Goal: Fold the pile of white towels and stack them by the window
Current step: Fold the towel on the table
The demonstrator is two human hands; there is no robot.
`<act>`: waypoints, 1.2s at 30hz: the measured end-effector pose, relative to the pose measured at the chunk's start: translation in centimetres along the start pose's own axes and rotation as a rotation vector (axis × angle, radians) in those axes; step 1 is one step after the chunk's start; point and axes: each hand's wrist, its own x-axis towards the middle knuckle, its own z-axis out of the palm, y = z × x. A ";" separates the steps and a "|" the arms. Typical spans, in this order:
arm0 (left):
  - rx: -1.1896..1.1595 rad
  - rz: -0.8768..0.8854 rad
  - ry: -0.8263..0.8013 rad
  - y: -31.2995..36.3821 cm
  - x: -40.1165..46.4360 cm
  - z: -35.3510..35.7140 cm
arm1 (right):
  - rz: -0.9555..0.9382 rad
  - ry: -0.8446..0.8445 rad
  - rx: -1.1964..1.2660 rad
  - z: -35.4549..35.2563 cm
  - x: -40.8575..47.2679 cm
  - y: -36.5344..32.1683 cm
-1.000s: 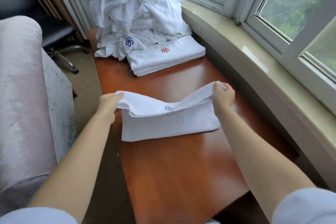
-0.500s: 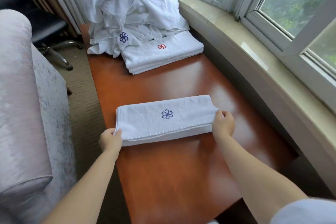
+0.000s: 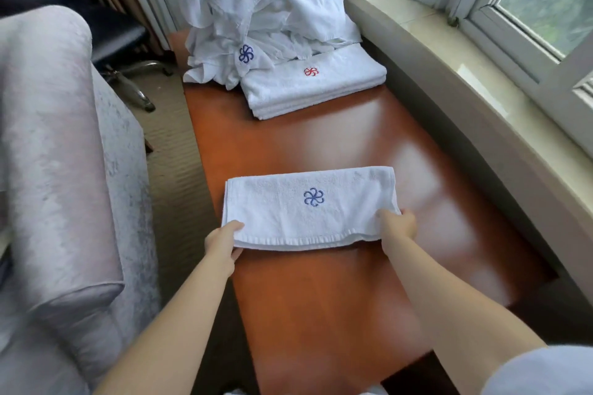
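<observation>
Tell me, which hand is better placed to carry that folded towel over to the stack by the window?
Probably the right hand: it grips the folded towel at the end nearer the window, on the side where the folded stack lies. The left hand holds the far end.

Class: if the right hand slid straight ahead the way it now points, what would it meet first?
Probably bare table beyond the towel it grips; then, likely, the folded stack. The right hand points away from the person.

no readable text or numbers. only embroidered pinwheel logos: blue on the near folded towel [image 3: 308, 205], blue on the unfolded pile [image 3: 256, 9], red on the far folded towel [image 3: 321, 80].
</observation>
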 end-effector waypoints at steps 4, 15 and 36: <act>-0.147 0.098 -0.151 1.4 -0.9 -2.1 | -0.026 -0.022 0.165 2.4 -5.7 0.1; -0.125 0.253 -0.632 9.7 -2.7 -12.3 | -0.162 -0.021 0.439 8.9 -23.5 -1.8; 0.065 0.344 -0.770 23.7 1.3 -2.7 | -0.206 0.077 0.662 14.5 -19.3 -13.9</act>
